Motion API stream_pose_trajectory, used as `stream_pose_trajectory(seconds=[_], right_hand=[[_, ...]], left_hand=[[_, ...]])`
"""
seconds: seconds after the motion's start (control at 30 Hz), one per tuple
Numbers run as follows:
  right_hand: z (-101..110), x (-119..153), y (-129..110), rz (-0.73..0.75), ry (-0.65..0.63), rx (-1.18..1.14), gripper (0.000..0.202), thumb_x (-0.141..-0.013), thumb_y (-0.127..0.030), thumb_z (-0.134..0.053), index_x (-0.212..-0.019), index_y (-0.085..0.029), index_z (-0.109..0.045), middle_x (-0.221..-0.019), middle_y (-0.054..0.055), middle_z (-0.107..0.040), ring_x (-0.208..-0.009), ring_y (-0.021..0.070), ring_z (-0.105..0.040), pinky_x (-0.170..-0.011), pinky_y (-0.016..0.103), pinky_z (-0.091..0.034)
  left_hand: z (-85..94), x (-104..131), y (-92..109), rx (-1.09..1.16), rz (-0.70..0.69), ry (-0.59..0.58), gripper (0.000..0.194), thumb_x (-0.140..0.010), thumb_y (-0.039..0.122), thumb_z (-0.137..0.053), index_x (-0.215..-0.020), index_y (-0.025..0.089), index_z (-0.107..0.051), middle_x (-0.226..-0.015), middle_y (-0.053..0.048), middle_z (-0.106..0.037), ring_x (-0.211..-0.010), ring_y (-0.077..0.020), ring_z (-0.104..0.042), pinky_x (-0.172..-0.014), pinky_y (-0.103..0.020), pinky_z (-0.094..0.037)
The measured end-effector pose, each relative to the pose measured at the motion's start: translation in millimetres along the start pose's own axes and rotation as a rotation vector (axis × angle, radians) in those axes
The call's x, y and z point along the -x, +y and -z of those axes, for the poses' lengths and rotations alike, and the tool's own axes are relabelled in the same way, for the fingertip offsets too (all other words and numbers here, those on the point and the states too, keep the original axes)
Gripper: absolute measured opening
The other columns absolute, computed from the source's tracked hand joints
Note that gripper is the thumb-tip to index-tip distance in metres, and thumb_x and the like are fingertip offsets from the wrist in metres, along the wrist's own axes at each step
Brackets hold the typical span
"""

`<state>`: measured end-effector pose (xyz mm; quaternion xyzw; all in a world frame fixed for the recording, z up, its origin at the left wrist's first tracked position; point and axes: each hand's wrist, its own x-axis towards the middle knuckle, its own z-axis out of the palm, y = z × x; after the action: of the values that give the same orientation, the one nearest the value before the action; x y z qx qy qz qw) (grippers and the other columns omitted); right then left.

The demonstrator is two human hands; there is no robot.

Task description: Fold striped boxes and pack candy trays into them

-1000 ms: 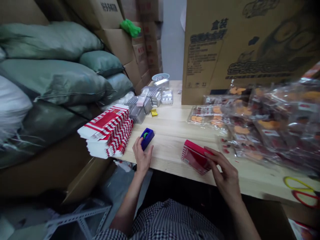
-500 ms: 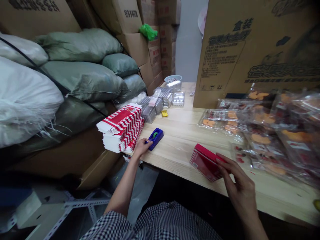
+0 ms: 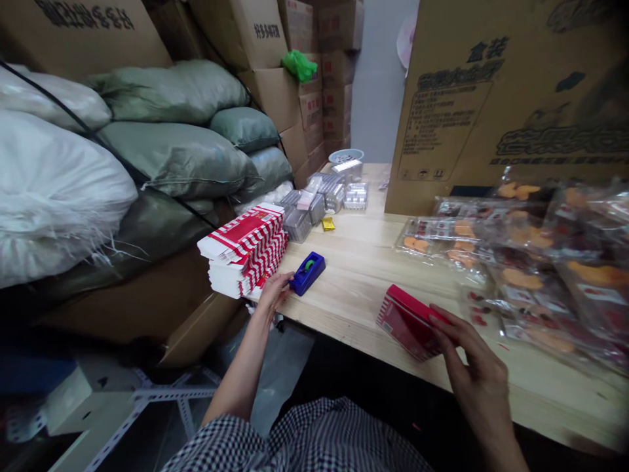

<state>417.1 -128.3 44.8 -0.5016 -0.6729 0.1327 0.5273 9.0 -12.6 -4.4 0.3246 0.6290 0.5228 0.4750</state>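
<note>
A red box (image 3: pixel 409 322) with a striped edge stands tilted near the table's front edge. My right hand (image 3: pixel 474 357) pinches its right end between thumb and fingers. To the left, my left hand (image 3: pixel 275 292) is at the near end of a blue tape dispenser (image 3: pixel 307 274) with a green roll in it. Its fingers are pressed together there, and what they hold, if anything, is too small to make out. Just behind that hand lies a stack of flat red-and-white striped cartons (image 3: pixel 246 246).
Clear plastic packs (image 3: pixel 521 282) of orange pieces cover the table's right side, before a large cardboard box (image 3: pixel 457 118). Clear plastic trays (image 3: pixel 298 224), a yellow packet (image 3: pixel 328 224) and a light-blue bowl (image 3: pixel 346 155) are further back. Sacks (image 3: pixel 177 154) rise at the left.
My left hand has drawn slightly back and left from the tape dispenser. The whole view has shifted a little to the right in the picture. My right hand keeps hold of the red box.
</note>
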Motion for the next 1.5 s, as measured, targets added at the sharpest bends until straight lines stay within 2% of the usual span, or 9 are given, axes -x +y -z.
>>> stream_pose_trajectory(seconds=[0.13, 0.3, 0.53, 0.67, 0.87, 1.0, 1.13, 1.37, 1.5], right_hand=[[0, -1, 2, 0.006, 0.004, 0.014, 0.023, -0.094, -0.027, -0.057, -0.114, -0.027, -0.069, -0.128, 0.008, -0.066, -0.111, 0.0277, -0.066, -0.093, 0.046, -0.051], [0, -2, 1, 0.013, -0.023, 0.012, 0.023, -0.094, -0.026, -0.057, -0.114, -0.027, -0.068, -0.128, 0.008, -0.066, -0.111, 0.0279, -0.065, -0.092, 0.046, -0.053], [1, -5, -10, 0.014, -0.051, 0.044, 0.024, -0.095, -0.02, -0.053, -0.114, -0.027, -0.066, -0.135, 0.01, -0.059, -0.122, 0.0301, -0.058, -0.098, 0.052, -0.051], [-5, -10, -19, 0.02, -0.057, 0.056, 0.019, -0.095, -0.017, -0.053, -0.106, -0.027, -0.065, -0.136, 0.01, -0.057, -0.125, 0.0299, -0.054, -0.101, 0.053, -0.049], [-12, -14, -23, -0.032, -0.02, 0.034, 0.015, -0.096, -0.017, -0.051, -0.1, -0.026, -0.064, -0.113, 0.011, -0.06, -0.106, 0.026, -0.06, -0.089, 0.046, -0.055], [-11, -16, -23, -0.035, -0.007, 0.005, 0.014, -0.097, -0.018, -0.052, -0.099, -0.025, -0.064, -0.109, 0.01, -0.059, -0.103, 0.0249, -0.059, -0.086, 0.042, -0.055], [-9, -17, -19, -0.035, -0.028, -0.046, 0.017, -0.098, -0.017, -0.05, -0.101, -0.025, -0.064, -0.111, 0.01, -0.059, -0.103, 0.0239, -0.06, -0.087, 0.041, -0.055], [-7, -17, -12, 0.02, -0.044, -0.035, 0.041, -0.098, -0.014, -0.048, -0.134, -0.031, -0.055, -0.117, 0.01, -0.058, -0.111, 0.0248, -0.057, -0.091, 0.044, -0.052], [-5, -18, -10, 0.043, -0.087, -0.031, 0.045, -0.098, -0.013, -0.047, -0.136, -0.034, -0.056, -0.119, 0.01, -0.054, -0.114, 0.024, -0.055, -0.092, 0.042, -0.052]], left_hand=[[5.5, 10, -19, 0.048, -0.065, 0.002, 0.039, -0.06, 0.044, -0.081, -0.078, 0.012, -0.068, -0.111, -0.014, -0.071, -0.095, -0.021, -0.068, -0.082, -0.036, -0.057], [6.8, 12, -38, -0.03, -0.16, 0.076, 0.036, -0.068, 0.046, -0.077, -0.076, 0.012, -0.067, -0.113, -0.013, -0.071, -0.095, -0.0212, -0.068, -0.091, -0.039, -0.054], [7.1, 42, -29, -0.248, -0.352, 0.218, 0.016, -0.077, 0.035, -0.069, -0.079, 0.018, -0.07, -0.103, -0.008, -0.07, -0.106, -0.0244, -0.061, -0.099, -0.034, -0.045], [-36.3, 84, -6, -0.295, -0.522, 0.17, 0.021, -0.088, 0.037, -0.061, -0.092, 0.02, -0.071, -0.083, -0.002, -0.067, -0.083, -0.0189, -0.061, -0.084, -0.029, -0.048], [-154.0, 170, 25, -0.029, -0.404, -0.372, 0.022, -0.091, 0.035, -0.061, -0.103, 0.021, -0.074, -0.083, -0.002, -0.071, -0.081, -0.0174, -0.065, -0.082, -0.03, -0.051], [-205.1, 191, 27, 0.203, -0.297, -0.457, 0.041, -0.088, 0.035, -0.067, -0.126, 0.023, -0.063, -0.085, -0.002, -0.072, -0.078, -0.0165, -0.068, -0.077, -0.03, -0.055], [-223.0, 182, 22, 0.291, -0.186, -0.41, 0.073, -0.083, 0.034, -0.073, -0.146, 0.024, -0.037, -0.076, 0.001, -0.071, -0.07, -0.0135, -0.069, -0.072, -0.026, -0.055], [-226.1, 178, 19, 0.298, -0.166, -0.393, 0.072, -0.081, 0.033, -0.074, -0.142, 0.024, -0.036, -0.073, 0.002, -0.068, -0.069, -0.0131, -0.069, -0.072, -0.025, -0.054], [-225.7, 176, 18, 0.284, -0.152, -0.416, 0.072, -0.083, 0.034, -0.073, -0.142, 0.024, -0.035, -0.075, 0.001, -0.069, -0.065, -0.0128, -0.068, -0.069, -0.025, -0.054]])
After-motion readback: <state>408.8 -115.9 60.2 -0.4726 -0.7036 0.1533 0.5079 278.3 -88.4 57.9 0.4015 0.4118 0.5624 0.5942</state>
